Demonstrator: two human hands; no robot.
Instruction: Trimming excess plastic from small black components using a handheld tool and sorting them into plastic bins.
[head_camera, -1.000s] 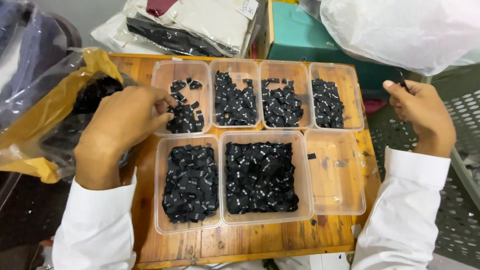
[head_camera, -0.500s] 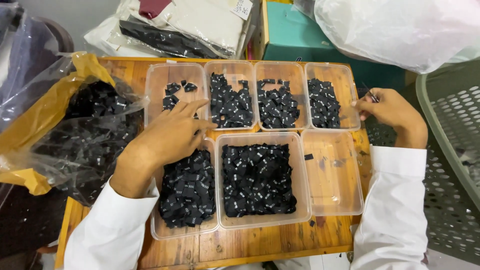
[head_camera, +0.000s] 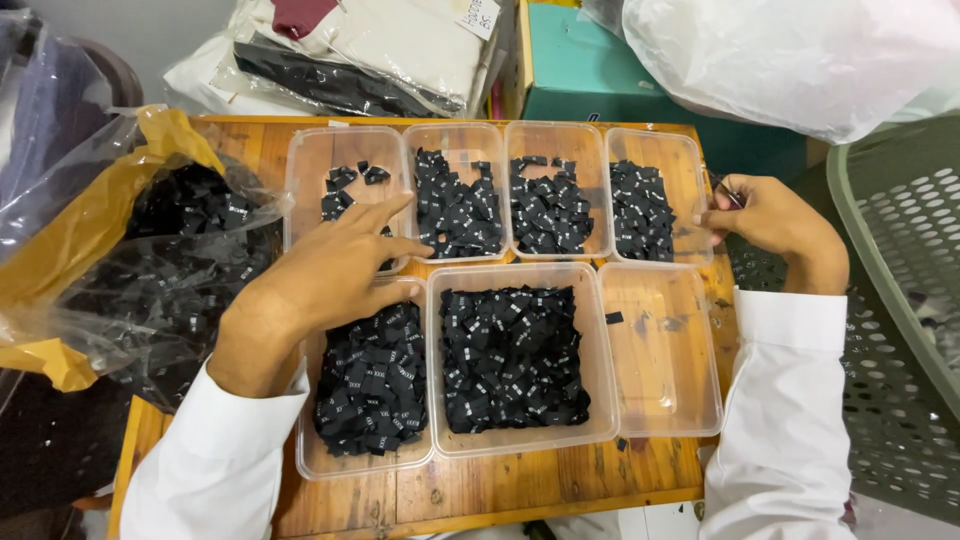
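Several clear plastic tubs of small black fabric labels stand in two rows on a wooden table (head_camera: 500, 495). My left hand (head_camera: 325, 275) lies flat with fingers spread over the near-left tub (head_camera: 368, 385), fingertips reaching the far-left tub (head_camera: 345, 180), which holds only a few labels. My right hand (head_camera: 770, 225) rests at the table's right edge beside the far-right tub (head_camera: 645, 205), fingers pinched on something small and dark. The near-right tub (head_camera: 660, 350) holds only a couple of labels.
A clear bag with a yellow rim (head_camera: 130, 250), full of black labels, lies open at the left. A green perforated basket (head_camera: 900, 300) stands at the right. Folded cloth (head_camera: 350, 50), a teal box (head_camera: 610, 70) and a white plastic bag (head_camera: 800, 60) sit behind.
My left hand has left the bag's mouth and moved right and nearer, now lying over the near-left tub. My right hand has drawn in to the far-right tub's edge.
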